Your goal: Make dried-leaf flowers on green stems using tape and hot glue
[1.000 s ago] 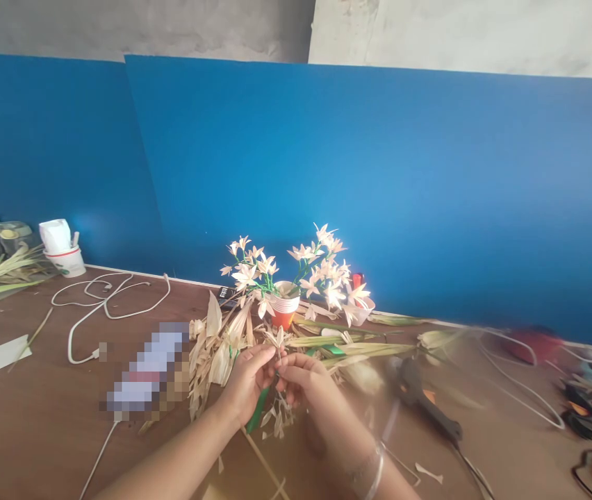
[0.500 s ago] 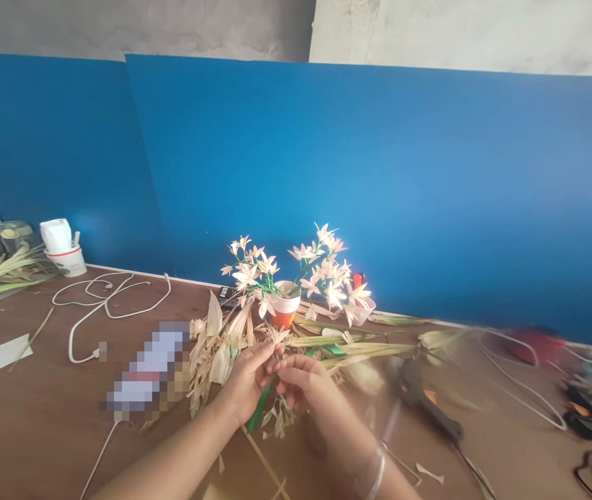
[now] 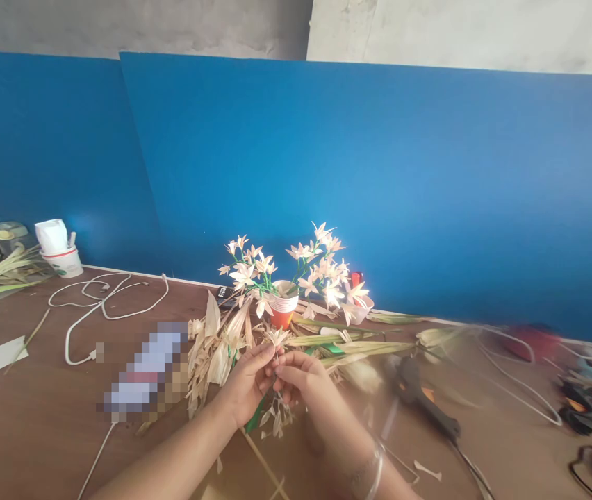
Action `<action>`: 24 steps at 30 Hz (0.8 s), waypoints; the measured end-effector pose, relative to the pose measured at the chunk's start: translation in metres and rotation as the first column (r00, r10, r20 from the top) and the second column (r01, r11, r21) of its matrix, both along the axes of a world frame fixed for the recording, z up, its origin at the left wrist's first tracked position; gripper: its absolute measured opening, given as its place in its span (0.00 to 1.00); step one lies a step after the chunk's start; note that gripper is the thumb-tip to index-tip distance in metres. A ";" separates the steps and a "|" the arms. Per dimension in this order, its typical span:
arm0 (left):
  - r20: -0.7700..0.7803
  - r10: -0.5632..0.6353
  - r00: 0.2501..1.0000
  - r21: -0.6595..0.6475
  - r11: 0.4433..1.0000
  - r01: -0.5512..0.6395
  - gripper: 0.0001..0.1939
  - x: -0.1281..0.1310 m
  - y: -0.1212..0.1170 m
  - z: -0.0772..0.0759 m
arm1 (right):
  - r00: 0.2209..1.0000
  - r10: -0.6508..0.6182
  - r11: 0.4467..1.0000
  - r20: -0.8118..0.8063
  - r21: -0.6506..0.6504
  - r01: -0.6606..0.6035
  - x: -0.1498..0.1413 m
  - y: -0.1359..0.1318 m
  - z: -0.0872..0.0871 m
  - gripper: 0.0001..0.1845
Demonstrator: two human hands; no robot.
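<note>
1. I have my left hand [image 3: 247, 380] and right hand [image 3: 303, 378] both pinched narrowly on a pale husk flower [image 3: 277, 337].
2. Its petals spread just above both hands.
3. Right of them, I see a glue gun [image 3: 426, 403] on the counter [image 3: 40, 437].

A person's left hand [image 3: 248, 380] and right hand [image 3: 303, 378] meet in a close pinch, fingers [image 3: 260, 357] curled inward, the bare left forearm [image 3: 176, 448] slanting to the grip from its lower left, the right forearm [image 3: 352, 437] from its lower right.
</note>
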State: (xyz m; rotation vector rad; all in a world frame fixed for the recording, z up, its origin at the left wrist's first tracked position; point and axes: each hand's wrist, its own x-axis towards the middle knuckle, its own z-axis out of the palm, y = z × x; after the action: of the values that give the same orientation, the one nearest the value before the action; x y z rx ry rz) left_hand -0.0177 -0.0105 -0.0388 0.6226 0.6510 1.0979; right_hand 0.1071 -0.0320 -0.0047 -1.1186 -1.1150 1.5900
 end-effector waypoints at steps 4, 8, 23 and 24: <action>0.021 -0.012 1.000 -0.015 1.000 0.012 0.12 0.000 0.000 -0.003 | 1.000 -0.009 1.000 -0.004 -0.011 0.009 0.000 -0.001 0.000 0.06; 0.014 0.008 1.000 -0.018 1.000 -0.008 0.11 0.000 0.000 -0.003 | 1.000 -0.008 1.000 -0.013 -0.022 0.008 0.001 -0.001 0.000 0.06; -0.012 0.004 1.000 -0.059 0.998 -0.005 0.13 0.005 -0.004 -0.005 | 0.992 -0.010 0.999 -0.123 -0.042 0.005 -0.004 -0.004 -0.007 0.08; -0.013 0.000 1.000 -0.060 0.998 -0.001 0.13 0.005 -0.004 -0.005 | 0.992 -0.008 0.999 -0.123 -0.041 0.003 -0.004 -0.004 -0.006 0.08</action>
State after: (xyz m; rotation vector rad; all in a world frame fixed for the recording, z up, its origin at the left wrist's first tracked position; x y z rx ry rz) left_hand -0.0130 -0.0144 -0.0434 0.5791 0.6931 1.0715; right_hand 0.1028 -0.0359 -0.0104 -1.0346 -1.0011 1.6610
